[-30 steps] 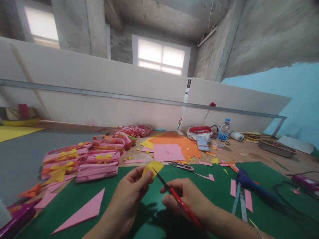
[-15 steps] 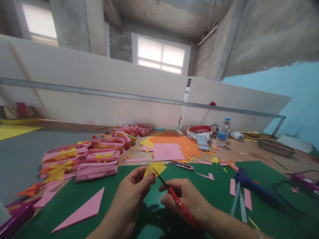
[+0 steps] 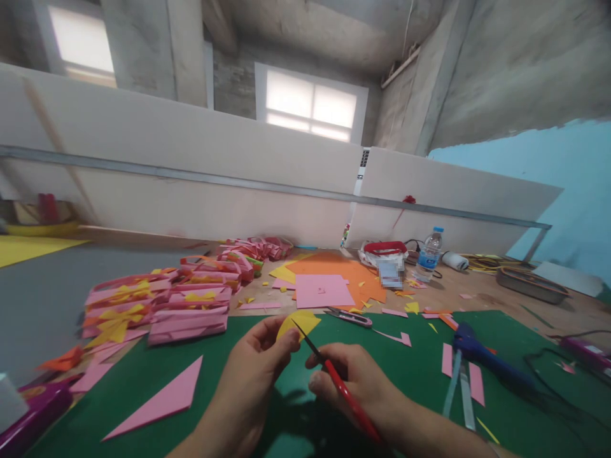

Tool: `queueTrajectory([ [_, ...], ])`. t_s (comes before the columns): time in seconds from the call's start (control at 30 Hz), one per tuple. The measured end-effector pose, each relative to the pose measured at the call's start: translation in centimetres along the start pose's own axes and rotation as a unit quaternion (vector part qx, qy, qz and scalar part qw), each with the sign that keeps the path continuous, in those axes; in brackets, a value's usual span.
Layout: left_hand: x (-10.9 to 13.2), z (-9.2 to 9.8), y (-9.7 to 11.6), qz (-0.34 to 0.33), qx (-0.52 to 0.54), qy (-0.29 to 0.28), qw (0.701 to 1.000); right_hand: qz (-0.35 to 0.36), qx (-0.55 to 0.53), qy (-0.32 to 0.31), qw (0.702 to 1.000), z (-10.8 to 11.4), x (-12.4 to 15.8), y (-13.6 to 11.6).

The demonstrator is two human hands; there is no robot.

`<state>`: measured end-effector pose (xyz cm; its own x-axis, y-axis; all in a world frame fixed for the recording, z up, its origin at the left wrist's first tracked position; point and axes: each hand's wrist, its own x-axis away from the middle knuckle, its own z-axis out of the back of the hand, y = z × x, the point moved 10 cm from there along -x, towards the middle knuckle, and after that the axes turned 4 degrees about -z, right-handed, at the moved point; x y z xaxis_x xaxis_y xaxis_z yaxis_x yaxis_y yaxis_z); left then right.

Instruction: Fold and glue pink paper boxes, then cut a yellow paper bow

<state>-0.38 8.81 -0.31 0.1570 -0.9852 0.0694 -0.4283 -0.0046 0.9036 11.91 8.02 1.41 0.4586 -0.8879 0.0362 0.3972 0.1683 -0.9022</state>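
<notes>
My left hand (image 3: 255,362) pinches a small piece of yellow paper (image 3: 305,323) between thumb and fingers, above the green mat (image 3: 224,388). It has a rounded edge on the left and a pointed corner on the right. My right hand (image 3: 356,385) is closed around a slim red-handled tool (image 3: 351,401) with a dark, narrow tip. That tip lies against the yellow paper, close to my left thumb. Whether the tool has one blade or two I cannot tell.
Folded pink paper bundles with yellow bows (image 3: 191,324) lie left. Ahead are a pink sheet (image 3: 319,292), orange paper (image 3: 372,280) and snips (image 3: 351,317). A blue glue gun (image 3: 491,359), a bottle (image 3: 428,257) and paper scraps are right. A pink triangle (image 3: 165,397) lies front left.
The view has shifted very slightly. Both hands keep the same hold, with the tool tip still at the yellow paper.
</notes>
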Motion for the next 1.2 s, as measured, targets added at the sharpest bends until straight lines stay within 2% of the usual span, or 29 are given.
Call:
queueTrajectory([
  [0.37, -0.4, -0.3, -0.4, 0.008, -0.014, -0.016, 1.0, 0.003, -0.004, 0.012, 1.0, 0.0, 0.1, 0.0],
  [0.57, -0.2, -0.3, -0.3, 0.007, -0.014, -0.021, 1.0, 0.037, 0.005, 0.01, 0.999, 0.0, 0.2, -0.5],
  [0.87, -0.3, -0.5, -0.2, 0.005, -0.001, -0.033, 0.999, 0.051, 0.041, 0.04, 0.997, 0.5, -0.1, -0.1],
  [1.2, 0.3, -1.8, -0.6, 0.034, 0.005, -0.084, 0.996, 0.012, 0.066, 0.07, 0.995, 1.0, 0.2, -0.2],
])
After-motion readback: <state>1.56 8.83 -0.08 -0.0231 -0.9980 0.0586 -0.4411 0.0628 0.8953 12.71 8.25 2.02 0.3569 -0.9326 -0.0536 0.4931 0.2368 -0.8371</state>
